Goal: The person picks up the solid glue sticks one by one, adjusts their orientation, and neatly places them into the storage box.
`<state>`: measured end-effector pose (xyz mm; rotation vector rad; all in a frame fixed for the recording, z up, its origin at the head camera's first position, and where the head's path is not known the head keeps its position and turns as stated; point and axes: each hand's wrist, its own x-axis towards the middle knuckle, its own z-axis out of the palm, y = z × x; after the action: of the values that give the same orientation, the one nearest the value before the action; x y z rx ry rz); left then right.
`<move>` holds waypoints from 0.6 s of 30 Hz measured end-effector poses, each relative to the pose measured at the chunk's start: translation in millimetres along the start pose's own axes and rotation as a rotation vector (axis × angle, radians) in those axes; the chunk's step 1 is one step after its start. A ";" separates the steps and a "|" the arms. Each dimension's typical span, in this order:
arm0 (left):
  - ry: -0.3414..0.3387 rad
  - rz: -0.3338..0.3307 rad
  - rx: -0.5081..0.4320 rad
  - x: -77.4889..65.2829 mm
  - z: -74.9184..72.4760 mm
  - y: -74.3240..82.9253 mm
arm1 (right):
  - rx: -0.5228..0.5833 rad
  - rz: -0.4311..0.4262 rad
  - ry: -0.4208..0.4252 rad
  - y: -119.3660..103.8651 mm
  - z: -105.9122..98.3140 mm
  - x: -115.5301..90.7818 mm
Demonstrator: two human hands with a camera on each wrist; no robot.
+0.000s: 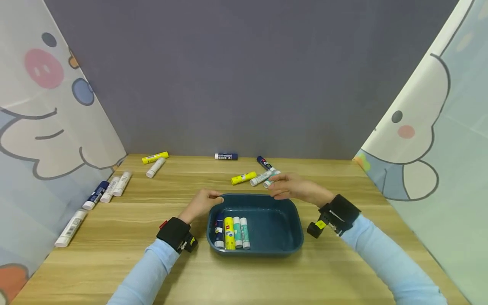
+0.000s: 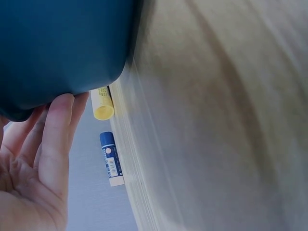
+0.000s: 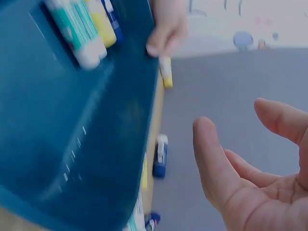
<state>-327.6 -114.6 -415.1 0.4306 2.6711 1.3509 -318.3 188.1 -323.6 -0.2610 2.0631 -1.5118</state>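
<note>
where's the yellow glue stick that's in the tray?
Head view: the yellow glue stick lies in the left half of the blue tray, between a dark blue stick and a white-and-green one.

Soft, even light fills the head view, while the wrist views blur and glints streak the tray (image 3: 108, 125).

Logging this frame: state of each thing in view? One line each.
Blue bin: upright on table, partly filled
Glue sticks in bin: four, lying side by side
Loose glue sticks: lying scattered on table
Left hand: gripping bin rim
Right hand: open, holding nothing
Wrist straps: worn, one per wrist
</note>
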 end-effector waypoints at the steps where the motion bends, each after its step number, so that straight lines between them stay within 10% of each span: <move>1: 0.001 0.005 0.004 0.4 0.0 -0.3 | 0.013 0.003 0.026 -0.4 -5.8 3.3; 18: 0.029 -0.011 0.019 0.6 1.9 1.1 | 0.228 0.038 0.200 25.7 -69.9 58.7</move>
<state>-327.5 -112.4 -415.4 0.4000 2.7076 1.3403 -400.3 226.3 -352.0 0.0172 2.0074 -1.7932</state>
